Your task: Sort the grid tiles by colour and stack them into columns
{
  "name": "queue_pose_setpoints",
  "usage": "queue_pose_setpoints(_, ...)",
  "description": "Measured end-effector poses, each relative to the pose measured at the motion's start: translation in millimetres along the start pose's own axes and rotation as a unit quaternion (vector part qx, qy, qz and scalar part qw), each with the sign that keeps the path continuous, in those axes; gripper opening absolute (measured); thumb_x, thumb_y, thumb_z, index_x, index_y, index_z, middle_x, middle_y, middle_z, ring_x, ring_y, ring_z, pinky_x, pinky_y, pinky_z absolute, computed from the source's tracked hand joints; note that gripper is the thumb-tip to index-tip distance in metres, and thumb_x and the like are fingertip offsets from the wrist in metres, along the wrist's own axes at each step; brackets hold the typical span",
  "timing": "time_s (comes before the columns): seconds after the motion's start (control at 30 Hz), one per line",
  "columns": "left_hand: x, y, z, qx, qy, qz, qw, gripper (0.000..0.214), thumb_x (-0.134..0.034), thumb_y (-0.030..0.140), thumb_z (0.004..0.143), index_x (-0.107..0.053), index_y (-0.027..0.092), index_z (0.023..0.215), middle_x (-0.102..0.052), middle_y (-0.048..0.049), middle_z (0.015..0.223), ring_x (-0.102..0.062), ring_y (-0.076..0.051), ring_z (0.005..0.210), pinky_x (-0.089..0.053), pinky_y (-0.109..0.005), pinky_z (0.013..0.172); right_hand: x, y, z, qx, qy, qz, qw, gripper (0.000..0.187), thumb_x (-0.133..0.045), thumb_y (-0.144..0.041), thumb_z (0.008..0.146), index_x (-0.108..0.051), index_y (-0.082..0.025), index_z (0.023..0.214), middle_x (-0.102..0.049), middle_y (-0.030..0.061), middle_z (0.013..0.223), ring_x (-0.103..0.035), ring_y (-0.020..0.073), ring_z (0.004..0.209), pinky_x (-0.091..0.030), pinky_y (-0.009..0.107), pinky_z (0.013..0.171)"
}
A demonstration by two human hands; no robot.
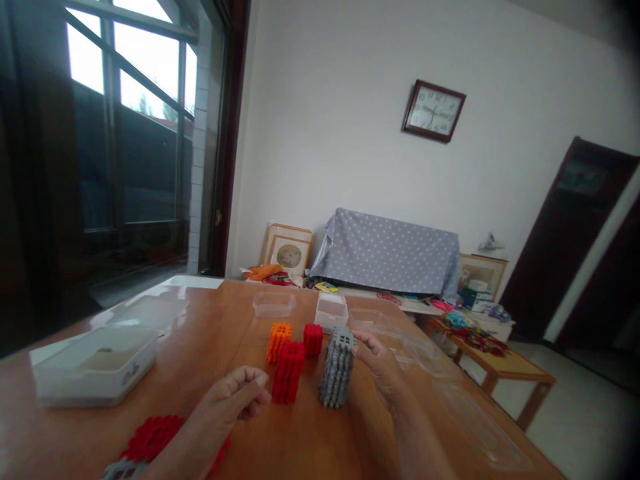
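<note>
My left hand (240, 397) is closed, thumb pressed against curled fingers, just left of a tall red stack of interlocking plastic pieces (288, 373). Whether anything small is pinched in it is hidden. Fingers of my right hand (377, 357) reach out to the upper right side of a tall grey stack of the same pieces (337, 370), seemingly touching it without wrapping round it. Behind these stand an orange stack (279, 341) and a shorter red stack (313, 340). More red pieces (155, 433) and grey pieces (123, 469) lie beside my left forearm.
A translucent plastic box (100, 370) stands at the left of the wooden table (240, 307). Small clear containers (274, 305) and a white-edged box (331, 311) sit at the back. Clear lids (483, 427) lie along the right edge. Beyond is a low bench (505, 363).
</note>
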State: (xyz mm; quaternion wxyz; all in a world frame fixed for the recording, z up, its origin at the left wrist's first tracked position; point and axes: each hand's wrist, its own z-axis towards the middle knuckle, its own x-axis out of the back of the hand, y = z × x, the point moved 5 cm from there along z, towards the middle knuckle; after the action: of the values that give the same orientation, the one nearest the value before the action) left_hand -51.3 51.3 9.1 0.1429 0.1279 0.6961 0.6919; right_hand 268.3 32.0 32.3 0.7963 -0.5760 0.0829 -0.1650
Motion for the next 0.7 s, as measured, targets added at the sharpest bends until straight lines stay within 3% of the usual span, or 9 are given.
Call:
queue_pose_setpoints(0.27, 2.0, -5, 2, -0.007, 0.005, -0.005, 1.0, 0.038, -0.062, 0.059, 0.085, -0.063, 0.021, 0.086, -0.068, -0.0031, 0.082, -0.056, -0.016, 0.073, -0.042, -0.026, 0.069, -3, 3, 0, 0.003, -0.015, 0.018, 1.0, 0.052, -0.074, -0.051, 0.078, -0.07, -0.019, 0.119, -0.064, 0.0098, 0.136, -0.046, 0.0294, 0.138, -0.023, 0.05, 0.119)
queue_pose_setpoints(0.43, 5.0, -9, 4, 0.012, 0.02, -0.02, 1.0, 0.039, -0.069, 0.059, 0.078, -0.065, 0.022, 0.086, -0.069, -0.0029, 0.079, -0.057, -0.016, 0.07, -0.042, -0.026, 0.067, -1, -5, -6, -0.003, 0.005, 0.021, 1.0, 0.05, -0.071, -0.049, 0.08, -0.07, -0.02, 0.121, -0.067, 0.0088, 0.132, -0.052, 0.0298, 0.132, -0.03, 0.048, 0.116)
queue_pose_setpoints(0.57, 13.4, -1, 3, -0.013, 0.023, -0.032, 0.999, 0.034, -0.065, 0.054, 0.086, -0.066, 0.021, 0.086, -0.07, -0.0032, 0.083, -0.057, -0.015, 0.073, -0.044, -0.024, 0.069, 7, -24, -19, 0.039, 0.104, -0.028, 0.993, 0.037, -0.063, -0.045, 0.086, -0.071, -0.021, 0.113, -0.072, 0.0075, 0.12, -0.058, 0.0288, 0.12, -0.039, 0.044, 0.106)
queue_pose_setpoints(0.7, 47.0, 19, 3, -0.048, 0.101, -0.123, 0.986, 0.03, -0.07, 0.046, 0.084, -0.065, 0.018, 0.092, -0.069, -0.0019, 0.08, -0.058, -0.011, 0.07, -0.044, -0.022, 0.067, 2, -43, -46, 0.102, 0.211, -0.099, 0.967, 0.03, -0.056, -0.044, 0.09, -0.07, -0.02, 0.1, -0.072, 0.0071, 0.104, -0.063, 0.0258, 0.101, -0.044, 0.041, 0.094)
